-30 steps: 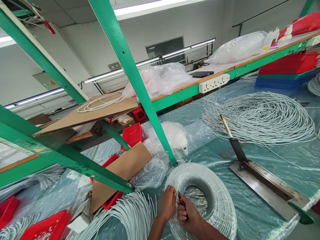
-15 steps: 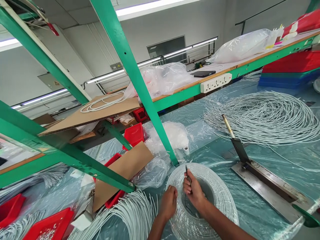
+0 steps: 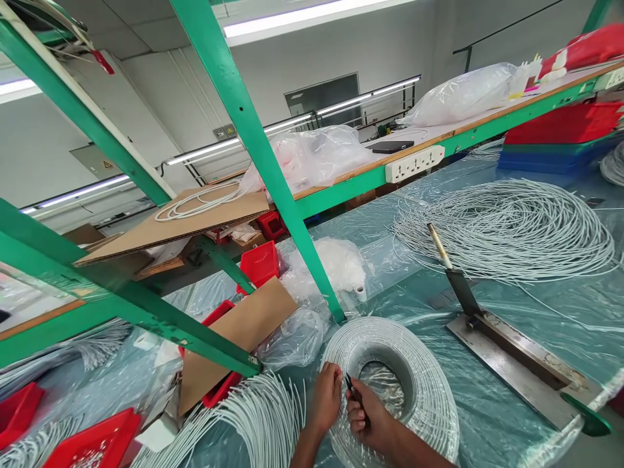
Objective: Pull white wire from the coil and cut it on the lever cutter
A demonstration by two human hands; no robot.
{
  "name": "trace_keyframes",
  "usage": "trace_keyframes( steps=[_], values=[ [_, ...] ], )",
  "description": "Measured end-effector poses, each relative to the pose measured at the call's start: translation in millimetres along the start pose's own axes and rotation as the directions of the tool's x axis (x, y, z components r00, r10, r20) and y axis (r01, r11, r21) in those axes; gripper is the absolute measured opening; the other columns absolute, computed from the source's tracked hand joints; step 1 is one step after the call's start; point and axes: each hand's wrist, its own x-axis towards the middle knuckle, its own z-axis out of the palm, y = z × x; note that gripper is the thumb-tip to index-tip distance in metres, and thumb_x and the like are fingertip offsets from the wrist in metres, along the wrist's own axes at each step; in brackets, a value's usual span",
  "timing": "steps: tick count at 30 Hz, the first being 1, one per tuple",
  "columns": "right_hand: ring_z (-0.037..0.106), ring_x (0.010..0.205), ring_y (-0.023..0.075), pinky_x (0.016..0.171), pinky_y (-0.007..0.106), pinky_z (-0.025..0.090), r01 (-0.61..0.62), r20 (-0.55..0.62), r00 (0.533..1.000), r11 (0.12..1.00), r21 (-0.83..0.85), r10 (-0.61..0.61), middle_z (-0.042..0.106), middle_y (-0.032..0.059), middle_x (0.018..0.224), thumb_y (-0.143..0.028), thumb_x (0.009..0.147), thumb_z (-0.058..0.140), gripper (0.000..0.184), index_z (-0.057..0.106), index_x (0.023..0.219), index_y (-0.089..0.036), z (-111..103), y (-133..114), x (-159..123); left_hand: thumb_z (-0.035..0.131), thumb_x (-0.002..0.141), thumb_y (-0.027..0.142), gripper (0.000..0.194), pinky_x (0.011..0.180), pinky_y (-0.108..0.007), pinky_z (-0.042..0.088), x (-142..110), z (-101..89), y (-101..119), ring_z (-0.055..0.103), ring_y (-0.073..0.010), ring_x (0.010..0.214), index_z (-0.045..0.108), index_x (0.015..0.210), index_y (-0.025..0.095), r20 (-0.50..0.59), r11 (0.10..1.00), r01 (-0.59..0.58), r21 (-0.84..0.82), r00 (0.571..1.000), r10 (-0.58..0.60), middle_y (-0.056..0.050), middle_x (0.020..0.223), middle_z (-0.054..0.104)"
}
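Note:
A big ring-shaped coil of white cable (image 3: 431,380), covered in clear film, lies flat on the table in front of me. Over its left side, my left hand (image 3: 327,398) is closed in a pinch; whatever it holds, if anything, is too small to tell. Just right of it, my right hand (image 3: 365,416) wraps around a small dark pointed tool (image 3: 349,385), its tip directed up and left toward my left fingertips. Most of the tool is hidden in my fist, so its kind does not show clearly.
A metal lever cutter (image 3: 507,357) stands to the right. Behind it spreads a loose pile of white cable (image 3: 507,227). Cut cable lengths (image 3: 268,416), a cardboard piece (image 3: 238,344) and red bins (image 3: 92,442) lie left. A green post (image 3: 292,227) rises behind the coil.
My right hand has moved down and left, away from the coil's center hole, bringing the dark tool close to my left hand. My left hand stays nearly in place, still pinched.

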Motion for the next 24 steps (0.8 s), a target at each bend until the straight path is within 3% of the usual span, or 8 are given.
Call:
trace_keyframes(
  steps=[13,19,24],
  values=[
    [0.019,0.024,0.0006,0.029,0.011,0.01,0.042,0.011,0.999,0.993,0.106,-0.044,0.019,-0.0124,0.033,-0.04,0.095,0.032,0.046,0.04,0.056,-0.016,3.8,3.2,7.6,0.027,0.086,0.039,0.027,0.075,-0.035,0.039,-0.3,-0.3,1.6,0.05,-0.0201,0.078,0.043,0.074,0.021,-0.007,1.0,-0.009,-0.029,1.0,0.008,-0.005,0.081,0.052],
    [0.017,0.024,0.0006,0.028,0.012,0.009,0.182,0.007,0.982,0.964,0.195,-0.187,0.02,-0.0123,0.032,-0.04,0.096,0.028,0.047,0.039,0.055,-0.017,8.8,12.5,16.4,0.026,0.086,0.032,0.024,0.078,-0.036,0.04,0.6,0.8,1.3,0.05,-0.021,0.082,0.044,0.077,0.02,0.037,0.999,0.001,0.044,0.999,-0.003,-0.007,0.087,0.053],
    [0.018,0.024,0.0008,0.029,0.012,0.01,0.233,0.015,0.971,0.96,0.158,-0.239,0.024,-0.0114,0.034,-0.039,0.095,0.031,0.045,0.039,0.056,-0.017,8.6,15.0,24.3,0.024,0.087,0.027,0.025,0.08,-0.036,0.041,0.6,-1.7,8.0,0.051,-0.021,0.085,0.047,0.079,0.019,0.076,0.989,0.01,0.146,0.997,-0.021,-0.009,0.09,0.054]
  ],
)
